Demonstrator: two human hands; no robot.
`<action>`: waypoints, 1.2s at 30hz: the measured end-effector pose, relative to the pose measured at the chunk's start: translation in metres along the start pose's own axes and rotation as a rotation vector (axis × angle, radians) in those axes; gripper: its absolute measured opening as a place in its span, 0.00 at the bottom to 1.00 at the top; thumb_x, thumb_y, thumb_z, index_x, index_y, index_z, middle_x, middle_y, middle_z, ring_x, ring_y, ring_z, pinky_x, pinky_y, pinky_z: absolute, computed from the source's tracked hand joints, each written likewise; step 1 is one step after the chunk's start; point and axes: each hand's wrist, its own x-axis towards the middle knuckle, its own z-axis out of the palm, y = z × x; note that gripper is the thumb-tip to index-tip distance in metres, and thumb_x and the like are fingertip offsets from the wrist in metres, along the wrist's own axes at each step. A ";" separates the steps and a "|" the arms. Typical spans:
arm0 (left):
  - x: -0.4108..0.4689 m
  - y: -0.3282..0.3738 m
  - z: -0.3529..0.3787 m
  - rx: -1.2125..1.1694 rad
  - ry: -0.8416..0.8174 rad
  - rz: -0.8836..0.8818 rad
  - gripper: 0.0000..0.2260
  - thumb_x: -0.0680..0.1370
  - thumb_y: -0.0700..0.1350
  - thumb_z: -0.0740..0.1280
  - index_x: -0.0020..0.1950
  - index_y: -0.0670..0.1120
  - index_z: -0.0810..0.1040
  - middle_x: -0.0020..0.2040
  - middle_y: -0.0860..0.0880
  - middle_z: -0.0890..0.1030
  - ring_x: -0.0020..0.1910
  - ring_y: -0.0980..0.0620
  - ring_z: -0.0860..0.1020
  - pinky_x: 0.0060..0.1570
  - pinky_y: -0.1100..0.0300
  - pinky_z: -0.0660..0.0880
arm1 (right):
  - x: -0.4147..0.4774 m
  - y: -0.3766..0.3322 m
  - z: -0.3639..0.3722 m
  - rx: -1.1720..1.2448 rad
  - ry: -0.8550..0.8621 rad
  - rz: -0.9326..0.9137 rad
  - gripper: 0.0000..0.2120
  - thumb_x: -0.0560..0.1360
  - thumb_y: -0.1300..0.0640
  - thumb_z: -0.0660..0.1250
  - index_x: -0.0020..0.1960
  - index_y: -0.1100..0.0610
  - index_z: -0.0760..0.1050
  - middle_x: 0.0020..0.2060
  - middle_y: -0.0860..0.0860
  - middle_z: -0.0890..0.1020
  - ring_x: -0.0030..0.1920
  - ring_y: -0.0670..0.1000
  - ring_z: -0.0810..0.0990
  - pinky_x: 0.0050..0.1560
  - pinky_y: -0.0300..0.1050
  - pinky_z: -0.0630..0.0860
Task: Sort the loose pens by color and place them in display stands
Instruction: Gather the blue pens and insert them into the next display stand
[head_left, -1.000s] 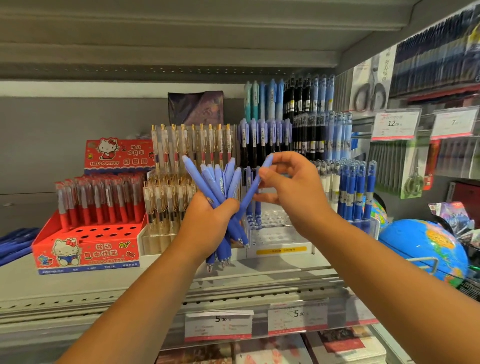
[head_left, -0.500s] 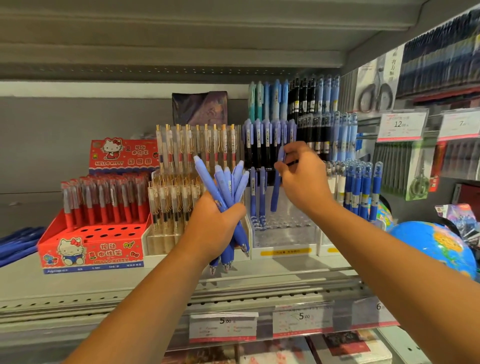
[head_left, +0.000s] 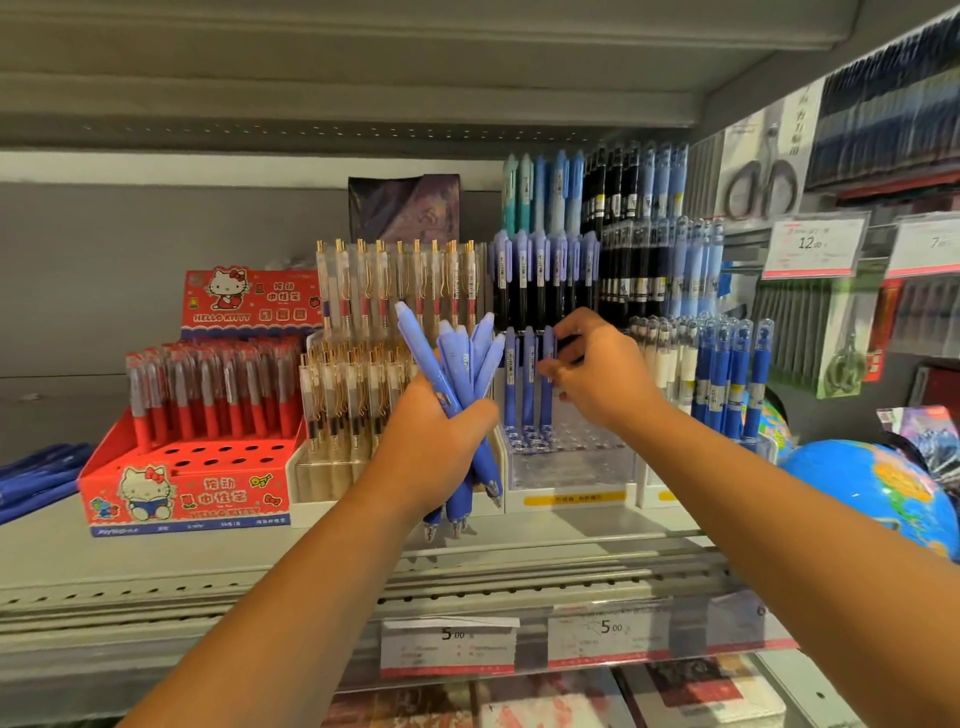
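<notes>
At the stationery shelf (head_left: 156, 551), our right grip (head_left: 602, 376) pinches a blue pen (head_left: 545, 402) standing in the clear stand (head_left: 571, 475); our left grip (head_left: 436, 441) clamps the loose bundle (head_left: 462, 358). Placing is under way; next, we judge: release, draw another, find the neighbouring hole.

Free holes in clear stand (head_left: 587, 452), pen rows (head_left: 540, 280) just behind

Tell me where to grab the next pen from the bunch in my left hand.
Pinch the leftmost pen by its top end, coming from above: the tops fan apart above the left hand, while the tips bunch tightly below it.
</notes>
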 end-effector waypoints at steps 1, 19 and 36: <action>0.000 0.001 0.000 -0.001 0.001 0.001 0.25 0.79 0.35 0.64 0.76 0.47 0.65 0.37 0.68 0.80 0.30 0.59 0.74 0.32 0.61 0.76 | -0.002 -0.002 -0.001 -0.083 0.025 -0.008 0.14 0.77 0.58 0.70 0.60 0.55 0.71 0.44 0.57 0.78 0.40 0.51 0.78 0.44 0.49 0.78; -0.002 0.006 0.002 -0.067 0.016 0.014 0.14 0.80 0.40 0.66 0.55 0.61 0.74 0.37 0.59 0.81 0.36 0.57 0.79 0.40 0.53 0.81 | -0.055 -0.063 -0.005 0.710 -0.190 0.096 0.08 0.77 0.65 0.69 0.54 0.64 0.76 0.41 0.57 0.81 0.36 0.48 0.83 0.40 0.46 0.83; -0.003 0.006 -0.001 -0.050 -0.014 -0.083 0.16 0.81 0.39 0.64 0.66 0.52 0.68 0.25 0.52 0.77 0.25 0.52 0.76 0.36 0.47 0.77 | -0.044 -0.057 -0.013 0.812 0.038 0.156 0.04 0.80 0.65 0.64 0.52 0.59 0.76 0.43 0.54 0.79 0.40 0.49 0.81 0.41 0.44 0.83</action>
